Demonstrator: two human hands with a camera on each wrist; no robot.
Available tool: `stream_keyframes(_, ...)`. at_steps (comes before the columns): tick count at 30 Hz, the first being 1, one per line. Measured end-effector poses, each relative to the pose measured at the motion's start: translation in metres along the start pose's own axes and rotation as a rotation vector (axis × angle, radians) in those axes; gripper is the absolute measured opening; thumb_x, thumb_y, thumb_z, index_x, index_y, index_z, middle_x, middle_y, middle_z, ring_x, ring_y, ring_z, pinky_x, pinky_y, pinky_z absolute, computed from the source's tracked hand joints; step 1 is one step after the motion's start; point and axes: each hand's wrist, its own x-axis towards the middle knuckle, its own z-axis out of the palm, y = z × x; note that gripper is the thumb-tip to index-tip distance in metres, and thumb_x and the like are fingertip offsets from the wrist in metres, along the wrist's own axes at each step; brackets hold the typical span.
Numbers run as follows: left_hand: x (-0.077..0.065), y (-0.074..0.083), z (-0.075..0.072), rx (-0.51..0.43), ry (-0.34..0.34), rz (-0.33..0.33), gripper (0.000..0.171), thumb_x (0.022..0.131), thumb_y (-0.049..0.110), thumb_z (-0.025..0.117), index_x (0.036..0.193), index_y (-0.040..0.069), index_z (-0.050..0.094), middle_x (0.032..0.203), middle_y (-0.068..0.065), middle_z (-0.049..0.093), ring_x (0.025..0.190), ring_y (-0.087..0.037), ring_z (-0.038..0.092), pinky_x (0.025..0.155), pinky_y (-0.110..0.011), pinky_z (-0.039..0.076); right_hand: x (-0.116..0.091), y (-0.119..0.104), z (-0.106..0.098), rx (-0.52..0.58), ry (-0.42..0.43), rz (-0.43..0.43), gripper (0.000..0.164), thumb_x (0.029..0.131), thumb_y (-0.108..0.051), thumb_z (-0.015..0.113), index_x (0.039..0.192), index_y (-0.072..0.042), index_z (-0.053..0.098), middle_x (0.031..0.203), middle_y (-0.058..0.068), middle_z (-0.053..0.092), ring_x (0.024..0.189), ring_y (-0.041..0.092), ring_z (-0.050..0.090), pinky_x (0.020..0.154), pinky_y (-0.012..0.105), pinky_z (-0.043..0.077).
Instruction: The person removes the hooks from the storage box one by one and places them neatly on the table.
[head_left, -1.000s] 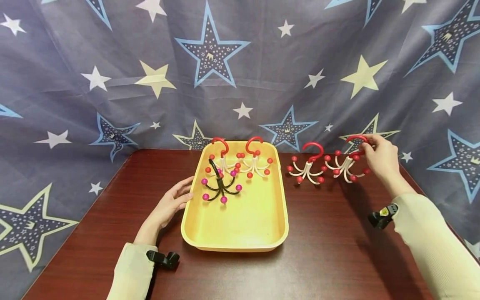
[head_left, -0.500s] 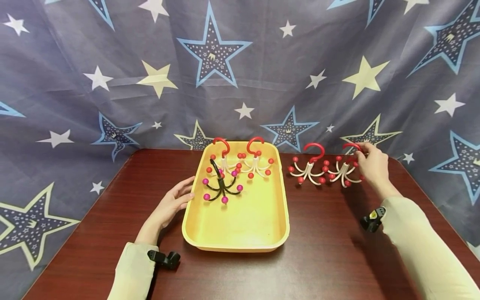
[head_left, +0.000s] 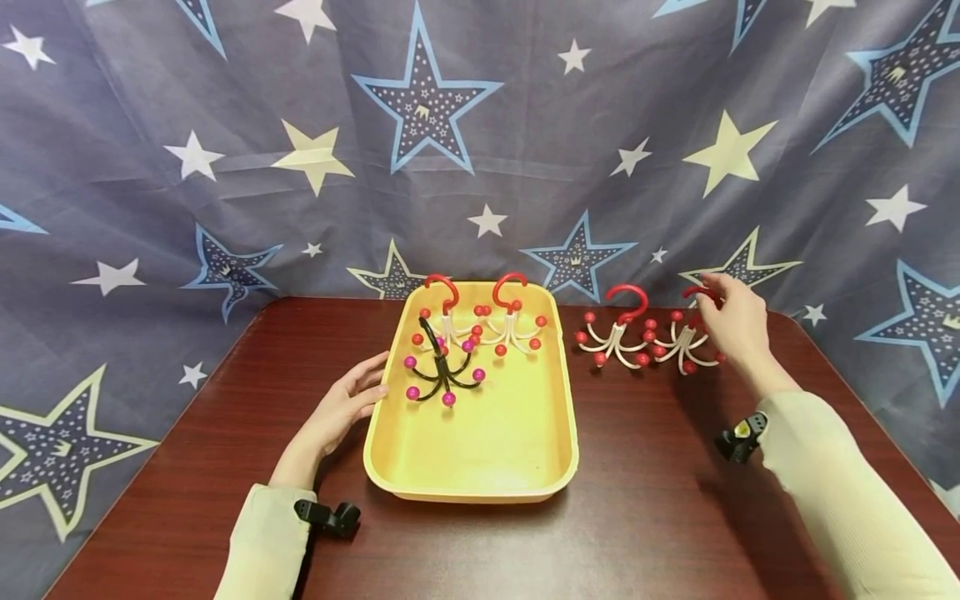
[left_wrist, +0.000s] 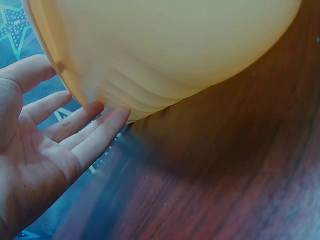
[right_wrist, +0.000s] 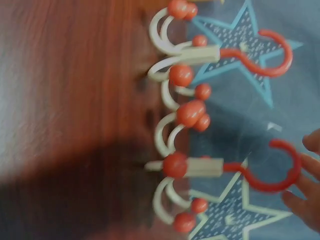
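My left hand [head_left: 341, 408] lies along the left side of the yellow tray [head_left: 480, 498], fingers extended; in the left wrist view its fingertips [left_wrist: 120, 116] are right at the tray's wall. On the right, my right hand [head_left: 738, 325] is by the red hook of a white multi-arm hanger [head_left: 684, 342] with red ball ends. In the right wrist view the fingers [right_wrist: 302, 202] are spread around that red hook [right_wrist: 270, 187], thumb apart from them. The hanger stands upright on its curved arms.
A matching red-and-white hanger [head_left: 617, 337] stands close on its left. Inside the tray are two more red-and-white hangers [head_left: 510, 329] and a black hanger [head_left: 441, 367] with pink balls. Behind the table [head_left: 645, 500] hangs a star-patterned curtain [head_left: 247, 100].
My right hand has moved the hanger left, set it down beside the matching one, and loosened its fingers from the hook. My left hand has stayed at the tray.
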Motion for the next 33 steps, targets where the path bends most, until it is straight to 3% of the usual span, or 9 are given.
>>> stream_keyframes(4, 0.0, -0.001, 0.0, 0.008, 0.003, 0.0, 0.058, 0.093, 0.013, 0.051, 0.144, 0.009, 0.023, 0.14, -0.026, 0.033, 0.106, -0.017, 0.057, 0.081, -0.029, 0.051, 0.005, -0.022, 0.004, 0.046, 0.035, -0.066, 0.028, 0.086, -0.008, 0.055, 0.112, -0.001, 0.061, 0.11, 0.022, 0.061, 0.096, 0.036, 0.057, 0.082, 0.045, 0.041)
stream_keyframes(10, 0.0, -0.001, 0.0, 0.013, 0.001, 0.002, 0.058, 0.093, 0.013, 0.051, 0.144, 0.009, 0.023, 0.14, -0.026, 0.033, 0.106, -0.017, 0.057, 0.081, -0.028, 0.051, 0.005, -0.063, 0.02, 0.12, 0.021, -0.176, 0.024, 0.085, -0.007, 0.057, 0.107, -0.001, 0.063, 0.108, 0.018, 0.063, 0.101, 0.033, 0.058, 0.087, 0.043, 0.041)
stream_keyframes(18, 0.001, -0.001, 0.0, 0.006, 0.0, 0.005, 0.058, 0.093, 0.012, 0.051, 0.144, 0.008, 0.023, 0.14, -0.026, 0.033, 0.105, -0.015, 0.058, 0.081, -0.028, 0.051, -0.001, -0.117, 0.043, 0.245, -0.093, -0.203, 0.022, 0.087, -0.011, 0.058, 0.107, -0.005, 0.064, 0.103, 0.01, 0.067, 0.093, 0.023, 0.063, 0.076, 0.038, 0.048)
stream_keyframes(24, 0.001, -0.001, 0.0, 0.013, -0.003, 0.006, 0.058, 0.093, 0.012, 0.05, 0.144, 0.008, 0.023, 0.14, -0.026, 0.033, 0.107, -0.018, 0.056, 0.082, -0.029, 0.051, -0.008, -0.15, 0.057, 0.326, -0.191, -0.213, 0.022, 0.088, -0.015, 0.059, 0.108, -0.007, 0.064, 0.102, 0.008, 0.068, 0.091, 0.019, 0.064, 0.08, 0.034, 0.05)
stream_keyframes(33, 0.0, 0.0, 0.0, 0.015, -0.003, 0.002, 0.058, 0.093, 0.013, 0.051, 0.144, 0.008, 0.022, 0.14, -0.026, 0.032, 0.109, -0.022, 0.056, 0.082, -0.03, 0.05, -0.019, -0.198, 0.081, 0.35, -0.359, -0.33, 0.022, 0.087, -0.017, 0.061, 0.107, -0.008, 0.063, 0.096, 0.005, 0.069, 0.087, 0.017, 0.066, 0.076, 0.031, 0.052)
